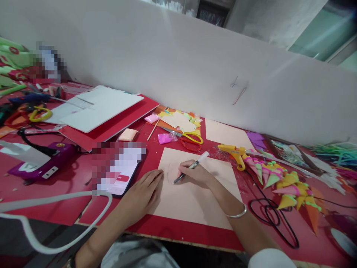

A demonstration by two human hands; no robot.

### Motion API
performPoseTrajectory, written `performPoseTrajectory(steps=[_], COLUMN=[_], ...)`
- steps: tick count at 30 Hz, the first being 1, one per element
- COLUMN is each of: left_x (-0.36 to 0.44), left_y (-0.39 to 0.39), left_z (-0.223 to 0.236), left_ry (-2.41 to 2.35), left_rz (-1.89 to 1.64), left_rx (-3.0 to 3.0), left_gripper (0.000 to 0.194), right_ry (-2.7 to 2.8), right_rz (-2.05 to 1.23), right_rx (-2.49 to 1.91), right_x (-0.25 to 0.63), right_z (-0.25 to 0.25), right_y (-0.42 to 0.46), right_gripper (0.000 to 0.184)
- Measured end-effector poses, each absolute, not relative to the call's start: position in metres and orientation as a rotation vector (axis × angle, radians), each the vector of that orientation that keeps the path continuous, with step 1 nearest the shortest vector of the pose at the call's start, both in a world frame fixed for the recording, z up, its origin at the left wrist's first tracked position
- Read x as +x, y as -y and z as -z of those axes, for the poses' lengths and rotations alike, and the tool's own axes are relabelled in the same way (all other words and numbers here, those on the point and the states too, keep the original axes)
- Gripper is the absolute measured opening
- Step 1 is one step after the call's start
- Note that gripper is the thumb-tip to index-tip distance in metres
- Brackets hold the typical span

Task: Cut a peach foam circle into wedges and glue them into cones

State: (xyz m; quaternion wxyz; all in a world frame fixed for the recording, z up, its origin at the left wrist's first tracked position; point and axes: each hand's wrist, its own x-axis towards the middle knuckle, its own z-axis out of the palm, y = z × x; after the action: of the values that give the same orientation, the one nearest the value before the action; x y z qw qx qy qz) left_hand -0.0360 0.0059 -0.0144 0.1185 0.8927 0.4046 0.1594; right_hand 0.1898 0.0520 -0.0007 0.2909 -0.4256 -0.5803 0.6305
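A sheet of pale peach paper (200,204) lies on the red tabletop in front of me. My right hand (193,174) is closed around a pen (201,158), with its tip at the paper. Beside the tip, faint curved lines are drawn on the sheet's left part. My left hand (147,190) rests flat on the paper's left edge, fingers stretched out and holding nothing. Just left of that hand lies a phone (122,175), its lit screen partly blurred out.
Scissors (192,138), a pink packet (165,138) and paper scraps lie behind the sheet. To the right are a yellow glue gun (232,152), its looped black cable and small paper cones (287,188). At left stand a purple power strip (44,163) and white boards (103,108).
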Motion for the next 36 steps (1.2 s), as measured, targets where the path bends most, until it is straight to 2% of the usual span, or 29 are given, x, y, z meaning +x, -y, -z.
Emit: performPoseTrajectory(steps=[4,7,11,15,21,25,29,32,36], left_x=[-0.036,-0.036,-0.035,-0.039,-0.061,-0.074,-0.066,-0.054,-0.046], left_y=[-0.007,-0.007,-0.005,-0.006,-0.029,-0.044,-0.035,-0.016,0.005], left_z=[0.014,0.012,0.013,0.012,-0.005,0.000,0.002,0.001,0.005], left_ry=[-1.156,-1.167,-1.180,-1.222,-1.684,-1.759,-1.666,-1.431,-1.197], left_rz=[-0.494,-0.493,-0.508,-0.528,-0.649,-0.635,-0.608,-0.505,-0.321], left_rx=[2.635,2.623,2.649,2.801,2.783,2.760,2.795,2.858,2.865], left_gripper=[0.048,0.048,0.048,0.046,0.050,0.049,0.050,0.050,0.064], right_ry=[1.611,1.549,1.549,1.611,1.529,1.456,1.396,1.451,1.669], right_rz=[-1.668,-1.554,-1.581,-1.699,-1.695,-1.674,-1.570,-1.461,-1.339], right_rx=[-1.159,-1.102,-1.091,-1.150,-1.169,-1.117,-1.032,-1.146,-1.253], right_x=[0.194,0.191,0.188,0.192,0.194,0.192,0.193,0.197,0.213], right_z=[-0.002,-0.004,-0.004,0.001,0.003,-0.002,-0.012,-0.017,-0.022], right_y=[-0.053,-0.052,-0.051,-0.052,-0.052,-0.052,-0.052,-0.048,-0.035], right_gripper=[0.035,0.030,0.023,0.033,0.034,0.031,0.028,0.028,0.026])
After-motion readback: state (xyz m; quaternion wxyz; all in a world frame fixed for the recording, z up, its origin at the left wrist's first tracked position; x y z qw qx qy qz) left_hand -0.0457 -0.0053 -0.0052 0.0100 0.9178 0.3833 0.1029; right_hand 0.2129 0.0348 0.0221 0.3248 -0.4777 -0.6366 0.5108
